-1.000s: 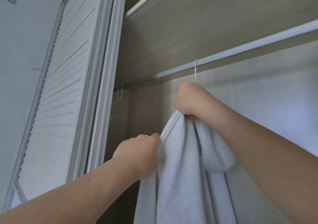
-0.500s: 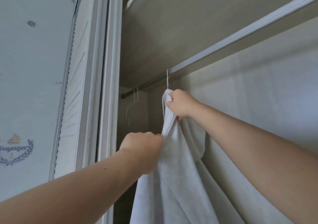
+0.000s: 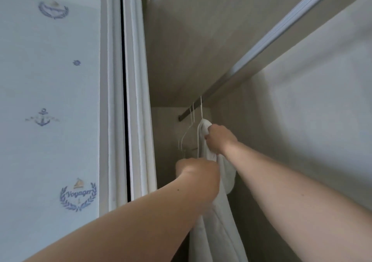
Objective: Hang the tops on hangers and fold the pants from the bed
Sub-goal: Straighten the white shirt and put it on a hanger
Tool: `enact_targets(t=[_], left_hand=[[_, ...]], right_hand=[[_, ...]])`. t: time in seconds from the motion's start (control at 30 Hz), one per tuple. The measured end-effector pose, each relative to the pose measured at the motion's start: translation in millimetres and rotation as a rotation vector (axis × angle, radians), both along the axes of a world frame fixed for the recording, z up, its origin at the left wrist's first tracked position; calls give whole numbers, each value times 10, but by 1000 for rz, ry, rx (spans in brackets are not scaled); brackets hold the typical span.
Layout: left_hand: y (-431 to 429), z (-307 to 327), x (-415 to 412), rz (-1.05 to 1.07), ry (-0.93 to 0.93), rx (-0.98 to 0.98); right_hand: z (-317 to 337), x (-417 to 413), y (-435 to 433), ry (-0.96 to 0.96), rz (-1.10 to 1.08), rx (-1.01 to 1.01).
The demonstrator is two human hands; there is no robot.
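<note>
A light grey hooded top [image 3: 217,231] hangs on a white hanger whose hook [image 3: 201,108] is over the closet rail [image 3: 261,48], near the rail's far left end. My right hand [image 3: 218,139] grips the top's collar just under the hook. Lower down, my left hand [image 3: 199,178] holds the front edge of the fabric, fingers curled around it. The hood droops behind my left hand. The hanger's shoulders are hidden inside the top.
Two bare white hangers [image 3: 187,133] hang on the rail just left of the top. A shelf [image 3: 201,30] runs right above the rail. A white louvred closet door [image 3: 132,100] stands at the left, beside a wall with blue nautical prints [image 3: 77,196].
The top on its hanger has slid left along the rail toward the bare hangers, both hands travelling with it. The view has swung left, showing more wallpaper.
</note>
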State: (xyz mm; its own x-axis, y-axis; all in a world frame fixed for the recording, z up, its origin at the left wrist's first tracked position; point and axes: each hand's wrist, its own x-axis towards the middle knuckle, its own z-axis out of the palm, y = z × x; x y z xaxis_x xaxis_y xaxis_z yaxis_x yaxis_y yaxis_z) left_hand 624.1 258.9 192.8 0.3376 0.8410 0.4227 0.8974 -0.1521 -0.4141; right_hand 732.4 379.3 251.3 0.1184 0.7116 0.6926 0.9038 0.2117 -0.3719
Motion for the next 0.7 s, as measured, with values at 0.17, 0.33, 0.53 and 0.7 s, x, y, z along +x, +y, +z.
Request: enact_targets(t=[0.17,0.33,0.53,0.7], left_hand=[[133,4,-76,63,-13,45],[173,8,-97,103,-33,70],[23,49,-48,141,7,84],[-300,116,-172,74,236,421]], right_hand=[[7,-173,317,91,71,13],[-4,-178,353,151,150,12],[20,138,69,105,222,55],[-45,345,-287,-55,251,232]])
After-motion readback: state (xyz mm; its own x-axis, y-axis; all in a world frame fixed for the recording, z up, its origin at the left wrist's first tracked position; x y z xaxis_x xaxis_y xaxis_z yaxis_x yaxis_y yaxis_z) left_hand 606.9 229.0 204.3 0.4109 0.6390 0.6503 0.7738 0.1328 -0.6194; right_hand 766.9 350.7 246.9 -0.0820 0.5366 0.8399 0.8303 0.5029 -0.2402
